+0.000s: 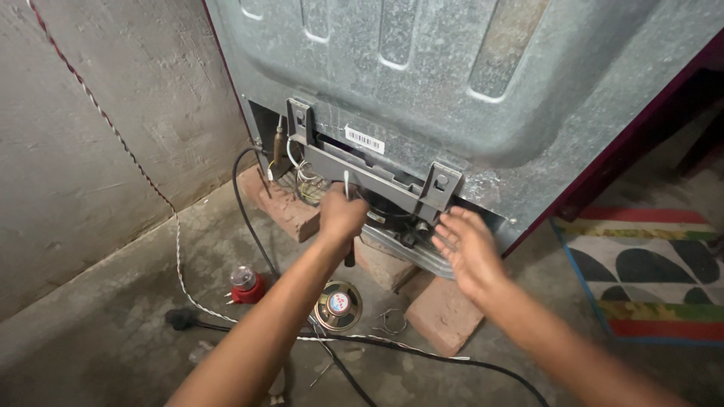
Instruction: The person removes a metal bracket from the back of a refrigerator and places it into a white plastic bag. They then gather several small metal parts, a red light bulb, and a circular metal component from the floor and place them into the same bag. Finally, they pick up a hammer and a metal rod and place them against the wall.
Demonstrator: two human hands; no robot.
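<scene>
My left hand is closed around a slim tool whose light shaft sticks up above the fist and whose dark handle end shows below it. It is held against the grey metal bracket at the bottom of a refrigerator's galvanised back panel. My right hand hovers open, fingers spread, just right of it by the lower corner of the compartment, holding nothing. Tubes and wires sit in the dark opening behind the bracket.
The appliance rests on red bricks. On the concrete floor lie a black power cable, a red-and-white twisted wire, a small red tester lamp, a round speaker and a black plug. A patterned rug lies right.
</scene>
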